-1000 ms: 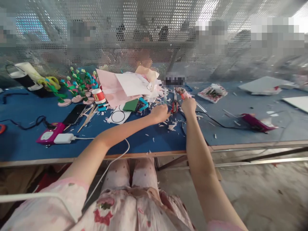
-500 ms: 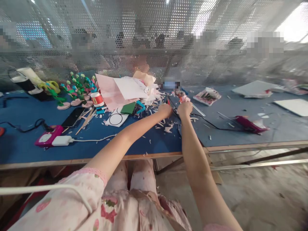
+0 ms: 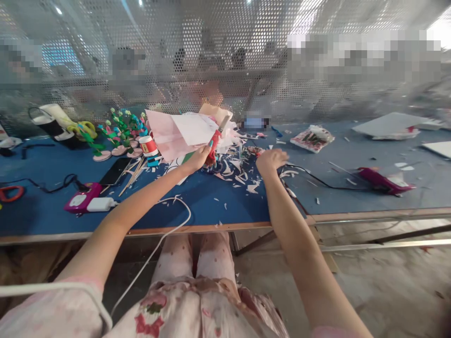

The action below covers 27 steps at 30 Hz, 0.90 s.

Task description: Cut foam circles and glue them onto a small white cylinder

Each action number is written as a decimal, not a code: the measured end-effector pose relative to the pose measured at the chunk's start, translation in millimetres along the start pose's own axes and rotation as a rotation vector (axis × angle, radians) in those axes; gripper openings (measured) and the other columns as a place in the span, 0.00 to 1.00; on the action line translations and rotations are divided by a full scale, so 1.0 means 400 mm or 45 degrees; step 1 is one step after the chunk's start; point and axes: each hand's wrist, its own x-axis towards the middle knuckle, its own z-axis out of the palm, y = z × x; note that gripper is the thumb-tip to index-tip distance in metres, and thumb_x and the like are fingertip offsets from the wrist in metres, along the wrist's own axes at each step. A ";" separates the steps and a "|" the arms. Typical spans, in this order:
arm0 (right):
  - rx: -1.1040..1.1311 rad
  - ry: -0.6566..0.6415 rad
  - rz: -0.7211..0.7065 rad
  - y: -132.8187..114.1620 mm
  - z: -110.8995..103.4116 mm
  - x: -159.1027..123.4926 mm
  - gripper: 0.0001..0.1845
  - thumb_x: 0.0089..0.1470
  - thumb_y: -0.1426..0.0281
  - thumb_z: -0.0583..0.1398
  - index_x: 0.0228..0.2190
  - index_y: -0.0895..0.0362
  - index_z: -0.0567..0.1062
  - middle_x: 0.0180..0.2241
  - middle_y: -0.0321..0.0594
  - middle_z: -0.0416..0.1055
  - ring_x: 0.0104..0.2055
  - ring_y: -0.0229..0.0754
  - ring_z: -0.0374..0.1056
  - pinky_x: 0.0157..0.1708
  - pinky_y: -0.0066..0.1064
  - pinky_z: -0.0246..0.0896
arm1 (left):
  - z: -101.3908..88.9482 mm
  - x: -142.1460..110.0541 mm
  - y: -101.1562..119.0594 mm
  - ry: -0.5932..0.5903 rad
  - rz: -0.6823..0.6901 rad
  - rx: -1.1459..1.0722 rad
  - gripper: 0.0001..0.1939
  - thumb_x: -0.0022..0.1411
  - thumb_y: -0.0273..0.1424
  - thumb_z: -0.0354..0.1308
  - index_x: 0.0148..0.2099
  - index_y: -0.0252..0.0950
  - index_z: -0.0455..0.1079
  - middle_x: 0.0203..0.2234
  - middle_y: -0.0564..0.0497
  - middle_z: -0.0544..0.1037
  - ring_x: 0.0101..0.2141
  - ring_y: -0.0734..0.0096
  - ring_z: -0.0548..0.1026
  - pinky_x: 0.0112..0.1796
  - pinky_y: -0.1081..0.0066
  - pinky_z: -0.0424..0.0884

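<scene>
My left hand [image 3: 199, 158] is closed round red-handled scissors [image 3: 214, 144], whose pale blade points up and away, in front of the crumpled white paper [image 3: 230, 138]. My right hand [image 3: 271, 160] rests low over the blue table with its fingers spread to the right and nothing seen in them. Just beyond its left side lies a small red and white patterned bit [image 3: 254, 151]. White paper scraps [image 3: 241, 178] are strewn between my two hands. A black cord [image 3: 310, 174] runs from beside my right hand to a magenta device [image 3: 385, 180].
On the left stand green craft flowers [image 3: 123, 134], a red and white tape roll [image 3: 148, 146], a black phone [image 3: 115, 171] and a magenta socket block [image 3: 83, 197]. Sheets of paper [image 3: 193, 129] lean behind my left hand. A patterned packet [image 3: 313, 139] lies right. Perforated metal [image 3: 211, 84] closes the back.
My left hand has moved left, away from my right, carrying the red-handled scissors. My right hand has opened, and the pinkish thing at its fingers is no longer held.
</scene>
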 end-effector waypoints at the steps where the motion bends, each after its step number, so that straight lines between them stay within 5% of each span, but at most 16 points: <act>1: 0.047 0.047 0.026 -0.016 -0.007 -0.008 0.31 0.63 0.61 0.44 0.55 0.75 0.65 0.53 0.75 0.61 0.58 0.65 0.58 0.49 0.62 0.56 | -0.009 -0.030 -0.009 -0.039 0.004 -0.031 0.14 0.68 0.38 0.45 0.35 0.34 0.63 0.20 0.53 0.72 0.18 0.77 0.69 0.24 0.75 0.63; 3: 0.420 0.143 -0.051 -0.059 -0.020 -0.035 0.32 0.63 0.56 0.46 0.50 0.70 0.69 0.50 0.68 0.65 0.56 0.61 0.60 0.49 0.57 0.58 | -0.019 -0.084 -0.029 -0.118 0.012 -0.060 0.13 0.67 0.40 0.47 0.40 0.34 0.62 0.24 0.52 0.75 0.20 0.75 0.71 0.24 0.74 0.64; 4: 0.652 0.036 -0.172 -0.083 -0.023 -0.056 0.31 0.62 0.53 0.47 0.47 0.67 0.71 0.46 0.62 0.68 0.53 0.57 0.63 0.48 0.52 0.62 | -0.022 -0.105 -0.039 -0.150 0.020 -0.051 0.14 0.66 0.41 0.48 0.43 0.34 0.61 0.26 0.51 0.76 0.20 0.75 0.72 0.24 0.73 0.65; 7: 1.322 -0.830 -0.420 -0.152 -0.016 -0.143 0.27 0.56 0.47 0.53 0.35 0.58 0.75 0.32 0.46 0.74 0.38 0.46 0.70 0.38 0.39 0.68 | -0.025 -0.146 -0.067 -0.224 0.030 0.058 0.19 0.66 0.44 0.48 0.49 0.34 0.59 0.29 0.49 0.77 0.21 0.73 0.72 0.25 0.71 0.67; 8: 1.377 -0.963 -0.456 -0.171 -0.009 -0.175 0.27 0.54 0.46 0.54 0.31 0.57 0.75 0.28 0.43 0.73 0.34 0.43 0.70 0.35 0.36 0.69 | -0.026 -0.153 -0.074 -0.259 0.036 0.123 0.19 0.66 0.44 0.48 0.50 0.34 0.60 0.30 0.48 0.77 0.22 0.72 0.73 0.26 0.70 0.68; 13: 1.736 -1.082 -0.364 -0.208 0.018 -0.263 0.22 0.42 0.51 0.66 0.23 0.56 0.71 0.19 0.34 0.69 0.23 0.36 0.67 0.25 0.28 0.66 | -0.044 -0.172 -0.081 -0.277 0.188 0.662 0.17 0.67 0.39 0.45 0.50 0.33 0.63 0.32 0.45 0.77 0.30 0.64 0.76 0.35 0.64 0.73; 16: 1.896 -1.000 -0.264 -0.194 0.008 -0.234 0.19 0.45 0.53 0.64 0.25 0.56 0.70 0.20 0.34 0.70 0.22 0.37 0.69 0.24 0.29 0.67 | -0.074 -0.184 -0.080 0.115 0.229 1.175 0.24 0.64 0.40 0.51 0.57 0.31 0.59 0.44 0.37 0.76 0.49 0.52 0.73 0.50 0.55 0.68; 18: 1.916 -0.942 -0.201 -0.178 -0.004 -0.203 0.17 0.47 0.56 0.64 0.25 0.56 0.69 0.19 0.34 0.71 0.18 0.37 0.68 0.21 0.29 0.67 | -0.097 -0.188 -0.086 0.383 0.059 1.470 0.40 0.57 0.45 0.59 0.63 0.26 0.52 0.58 0.27 0.64 0.61 0.39 0.59 0.56 0.46 0.59; 20: 1.901 -0.947 -0.173 -0.165 -0.012 -0.182 0.15 0.49 0.59 0.64 0.23 0.56 0.68 0.18 0.35 0.71 0.15 0.35 0.65 0.18 0.27 0.66 | -0.117 -0.188 -0.094 0.431 -0.196 1.586 0.53 0.51 0.49 0.63 0.67 0.25 0.43 0.64 0.23 0.52 0.64 0.31 0.50 0.58 0.41 0.54; 24: 1.854 -1.371 -0.182 -0.163 -0.010 -0.196 0.14 0.54 0.63 0.60 0.22 0.57 0.68 0.16 0.36 0.71 0.15 0.35 0.66 0.21 0.29 0.70 | -0.143 -0.178 -0.097 0.291 -0.359 1.491 0.49 0.56 0.45 0.59 0.68 0.26 0.39 0.62 0.26 0.58 0.62 0.39 0.57 0.57 0.49 0.59; 27: 1.837 -1.623 -0.130 -0.181 -0.005 -0.236 0.12 0.57 0.65 0.58 0.24 0.57 0.66 0.20 0.37 0.73 0.23 0.40 0.73 0.30 0.38 0.74 | -0.154 -0.174 -0.085 0.410 -0.271 1.453 0.51 0.53 0.42 0.63 0.67 0.25 0.40 0.60 0.27 0.61 0.61 0.41 0.59 0.55 0.54 0.62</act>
